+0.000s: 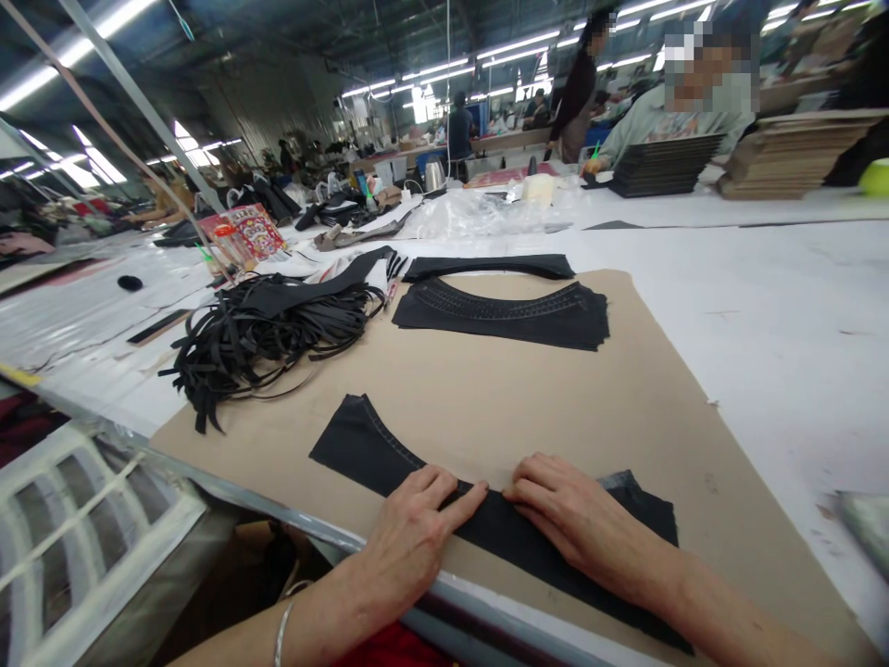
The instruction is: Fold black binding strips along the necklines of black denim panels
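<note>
Head view shows your left hand (409, 537) and right hand (576, 519) pressed flat, fingers spread, on a curved black denim piece (361, 445) with pale stitching. Its long axis runs from far left to near right across the near part of the brown cardboard sheet (486, 398).

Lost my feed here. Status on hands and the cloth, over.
Left hand and right hand both flat on the curved black cloth piece, open. Piece lies on brown card. Strap pile and cloth stack apart, not obstructing.
</note>
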Action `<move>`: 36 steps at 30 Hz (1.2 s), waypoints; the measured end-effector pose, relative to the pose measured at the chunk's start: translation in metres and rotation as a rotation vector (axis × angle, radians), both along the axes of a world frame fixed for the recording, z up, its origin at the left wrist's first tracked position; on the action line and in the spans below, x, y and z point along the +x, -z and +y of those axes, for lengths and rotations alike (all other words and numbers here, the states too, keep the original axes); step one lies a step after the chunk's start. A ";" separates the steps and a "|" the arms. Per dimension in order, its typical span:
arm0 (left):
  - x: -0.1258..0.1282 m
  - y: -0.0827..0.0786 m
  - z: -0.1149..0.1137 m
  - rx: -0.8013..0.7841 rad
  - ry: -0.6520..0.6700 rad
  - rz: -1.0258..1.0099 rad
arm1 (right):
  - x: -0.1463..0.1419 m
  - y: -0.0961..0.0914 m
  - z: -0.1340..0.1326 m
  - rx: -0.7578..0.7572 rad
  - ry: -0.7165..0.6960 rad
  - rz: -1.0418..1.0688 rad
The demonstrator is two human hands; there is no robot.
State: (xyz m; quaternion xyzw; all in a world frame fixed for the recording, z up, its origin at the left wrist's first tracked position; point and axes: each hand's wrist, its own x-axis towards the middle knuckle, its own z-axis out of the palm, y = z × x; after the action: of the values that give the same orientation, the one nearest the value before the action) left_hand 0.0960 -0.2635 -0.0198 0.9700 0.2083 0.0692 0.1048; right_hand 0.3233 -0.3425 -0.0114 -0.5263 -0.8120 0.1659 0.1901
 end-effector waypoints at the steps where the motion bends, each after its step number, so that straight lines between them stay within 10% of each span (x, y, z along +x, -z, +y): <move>1: 0.001 -0.001 -0.001 0.017 -0.006 0.023 | 0.001 0.001 -0.001 0.011 -0.001 -0.003; 20: 0.000 0.017 -0.033 0.191 -0.134 -0.028 | 0.000 0.016 -0.010 0.262 -0.066 -0.144; 28: -0.011 0.008 -0.019 0.098 -0.344 -0.270 | 0.000 0.012 -0.009 0.161 -0.077 -0.205; 36: -0.030 0.005 0.000 0.179 -0.221 -0.194 | -0.001 0.010 -0.007 0.116 -0.075 -0.226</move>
State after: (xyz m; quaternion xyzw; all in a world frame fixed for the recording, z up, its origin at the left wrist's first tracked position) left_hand 0.0658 -0.2639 -0.0248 0.9354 0.2955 0.1920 0.0294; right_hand 0.3220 -0.3494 -0.0217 -0.4991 -0.8556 0.0654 0.1210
